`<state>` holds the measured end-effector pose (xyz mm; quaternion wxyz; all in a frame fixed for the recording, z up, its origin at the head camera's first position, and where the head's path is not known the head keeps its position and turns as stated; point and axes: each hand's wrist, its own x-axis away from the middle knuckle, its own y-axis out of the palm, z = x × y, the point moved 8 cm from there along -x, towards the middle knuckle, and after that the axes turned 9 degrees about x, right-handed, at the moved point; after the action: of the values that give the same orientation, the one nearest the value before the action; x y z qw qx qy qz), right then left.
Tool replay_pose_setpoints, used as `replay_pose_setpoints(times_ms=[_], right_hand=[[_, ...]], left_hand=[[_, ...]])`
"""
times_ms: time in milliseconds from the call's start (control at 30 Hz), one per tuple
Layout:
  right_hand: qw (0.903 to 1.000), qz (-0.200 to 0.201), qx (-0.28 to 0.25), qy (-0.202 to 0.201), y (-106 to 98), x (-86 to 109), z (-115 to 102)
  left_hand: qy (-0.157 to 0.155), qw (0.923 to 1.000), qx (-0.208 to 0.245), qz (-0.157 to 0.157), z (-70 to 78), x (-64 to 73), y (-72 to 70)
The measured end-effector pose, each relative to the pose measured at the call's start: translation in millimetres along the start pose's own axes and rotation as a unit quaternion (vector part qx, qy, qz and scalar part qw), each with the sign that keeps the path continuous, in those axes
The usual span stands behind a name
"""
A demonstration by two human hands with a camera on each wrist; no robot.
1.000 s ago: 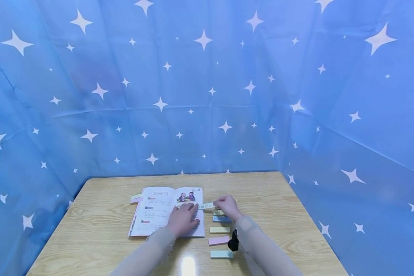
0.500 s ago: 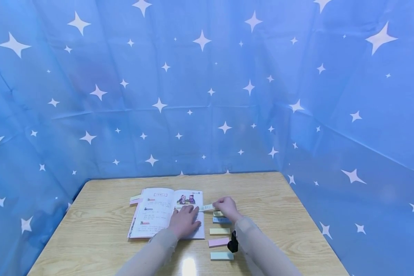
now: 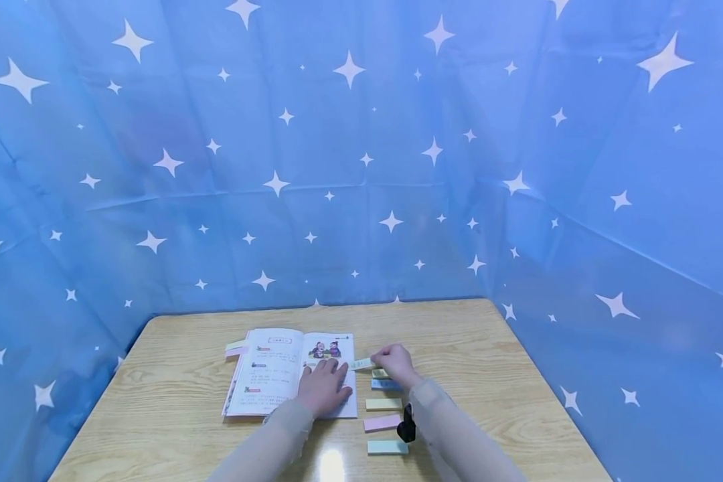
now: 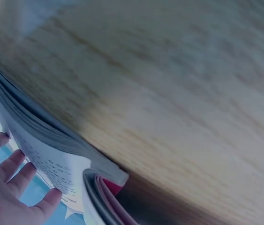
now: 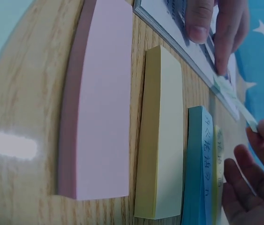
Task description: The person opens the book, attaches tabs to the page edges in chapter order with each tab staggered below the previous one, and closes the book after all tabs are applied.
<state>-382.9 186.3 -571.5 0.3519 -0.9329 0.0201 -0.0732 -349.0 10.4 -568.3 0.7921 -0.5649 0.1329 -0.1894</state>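
An open book [image 3: 264, 381] with printed text and a cartoon picture lies on the table. My left hand [image 3: 324, 387] rests on its right page, fingers spread. At the page's right edge is a pale green sticky note strip [image 3: 362, 363] with handwriting. In the right wrist view a left fingertip [image 5: 221, 68] presses at the strip's end on the book. My right hand [image 3: 395, 365] pinches the other end of the strip [image 5: 244, 112] between thumb and forefinger, past the page edge. Its remaining fingers are loosely curled.
Right of the book, sticky note pads stand in a column: yellow [image 5: 218, 168] and blue [image 3: 387, 385] ones with writing, then plain yellow [image 3: 383, 404], pink [image 3: 382, 422] and pale green [image 3: 387, 447]. Coloured tabs [image 3: 235, 348] jut from the book's left edge. A starry blue curtain [image 3: 337, 147] hangs behind.
My left fingertips have shifted slightly toward the page's right edge, and less of the strip shows beside them. The right hand keeps its pinch on the strip, nearly still.
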Motion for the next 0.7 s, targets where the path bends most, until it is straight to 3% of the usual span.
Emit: replay_pose_setpoints(times_ms=[200, 467, 600, 700], right_hand=[[1.0000, -0.001, 0.006, 0.003, -0.3, 0.6, 0.3], [1.0000, 0.000, 0.006, 0.006, -5.3, 1.8, 1.5], [0.9998, -0.001, 0.011, -0.018, -4.6, 3.2, -1.3], [0.9982, 0.008, 0.019, -0.057, -6.3, 7.2, -6.6]], left_hand=[[0.000, 0.9999, -0.011, -0.002, 0.1, -1.6, 2.8], [0.000, 0.9999, -0.011, -0.008, 9.4, -1.7, -4.0], [-0.001, 0.9998, -0.019, -0.010, 8.2, -2.1, -3.0], [0.002, 0.9997, -0.025, -0.007, 6.9, -3.4, -2.2]])
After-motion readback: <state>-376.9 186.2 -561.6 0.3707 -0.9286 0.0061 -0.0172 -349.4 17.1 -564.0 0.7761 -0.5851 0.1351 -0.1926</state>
